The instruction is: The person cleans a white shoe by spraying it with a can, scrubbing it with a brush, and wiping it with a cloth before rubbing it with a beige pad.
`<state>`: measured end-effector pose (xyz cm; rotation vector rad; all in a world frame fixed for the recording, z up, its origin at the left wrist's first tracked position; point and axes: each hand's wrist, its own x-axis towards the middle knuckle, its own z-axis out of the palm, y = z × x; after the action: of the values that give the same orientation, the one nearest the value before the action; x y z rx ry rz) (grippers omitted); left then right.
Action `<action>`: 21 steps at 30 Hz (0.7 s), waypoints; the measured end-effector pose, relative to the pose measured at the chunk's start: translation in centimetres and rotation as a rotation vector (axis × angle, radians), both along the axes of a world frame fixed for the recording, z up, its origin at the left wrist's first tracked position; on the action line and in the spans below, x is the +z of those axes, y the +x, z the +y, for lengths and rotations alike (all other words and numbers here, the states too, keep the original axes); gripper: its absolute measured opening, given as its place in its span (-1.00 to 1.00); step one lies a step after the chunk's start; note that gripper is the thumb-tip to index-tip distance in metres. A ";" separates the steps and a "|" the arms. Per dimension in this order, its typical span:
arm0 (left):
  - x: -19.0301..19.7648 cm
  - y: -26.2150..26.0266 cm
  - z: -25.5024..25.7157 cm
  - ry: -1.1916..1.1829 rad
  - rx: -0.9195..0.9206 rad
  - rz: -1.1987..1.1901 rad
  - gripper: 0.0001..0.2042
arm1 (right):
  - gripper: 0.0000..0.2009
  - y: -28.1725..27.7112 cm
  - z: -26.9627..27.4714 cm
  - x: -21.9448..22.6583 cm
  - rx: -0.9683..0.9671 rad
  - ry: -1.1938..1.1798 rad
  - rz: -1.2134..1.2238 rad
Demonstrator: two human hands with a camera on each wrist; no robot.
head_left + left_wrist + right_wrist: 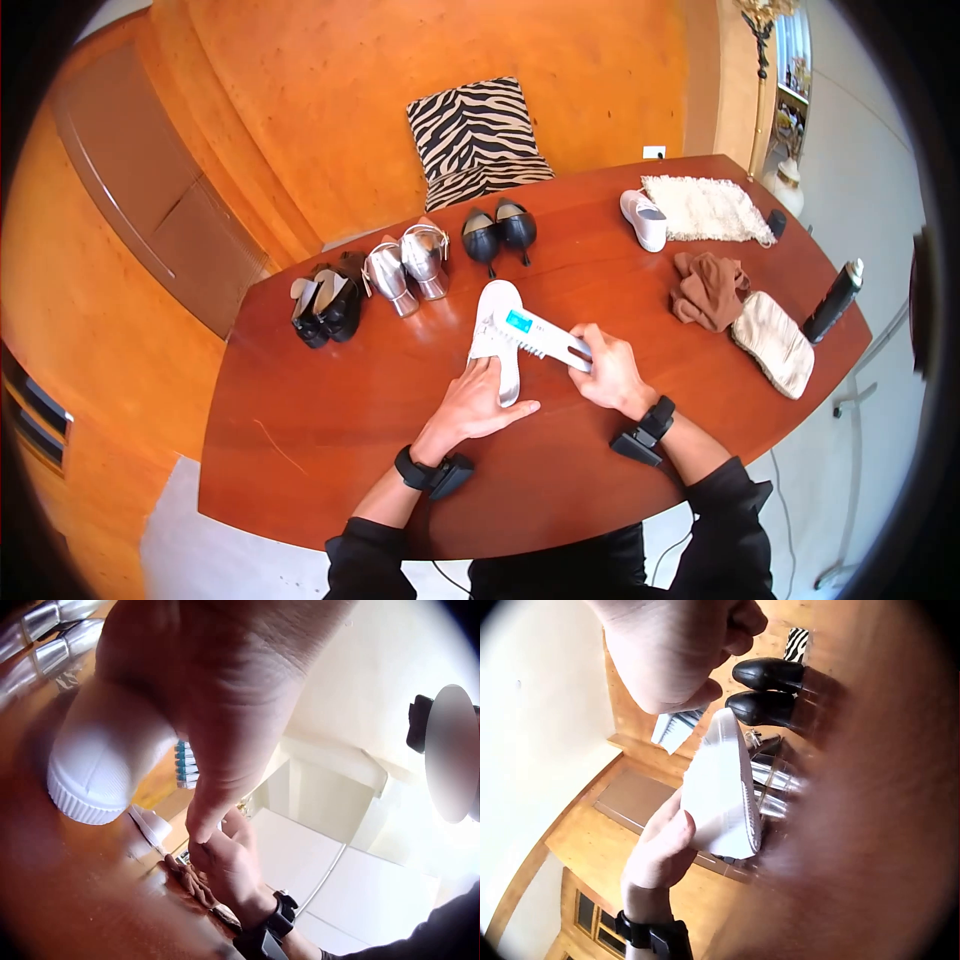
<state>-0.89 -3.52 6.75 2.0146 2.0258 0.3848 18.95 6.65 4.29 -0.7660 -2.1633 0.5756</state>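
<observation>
Nothing is legible, the blue label point(519, 321) on the white brush point(556, 345) being too small

The right hand point(671, 656) looms close with its fingers curled, and a brush point(679, 726) juts out just beside it, pale bristles showing. Facing it, the left hand point(664, 851) is at one end of a white shoe point(720, 791), so the shoe stretches from that hand toward the right one. A black wristband point(660, 935) circles the left wrist. Beyond the hands stand black shoes point(761, 709), nearer the right hand, and silver shoes point(769, 776), partly hidden behind the white shoe.
</observation>
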 end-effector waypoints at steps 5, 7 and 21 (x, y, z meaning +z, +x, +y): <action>-1.6 0.5 0.2 0.068 -0.137 -0.216 -0.19 | -0.73 -0.2 0.1 -0.8 0.026 0.106 -0.050; -1.3 0.9 0.0 0.028 -0.112 -0.190 -0.21 | -0.74 0.0 0.3 -0.9 -0.011 0.085 -0.060; -1.5 1.7 -0.4 0.044 -0.137 -0.102 -0.13 | -0.72 0.4 0.7 -1.2 0.008 -0.005 -0.146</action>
<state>0.81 -3.87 5.28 2.0996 1.8229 0.4974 19.37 7.37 3.05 -0.8244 -2.2999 0.5440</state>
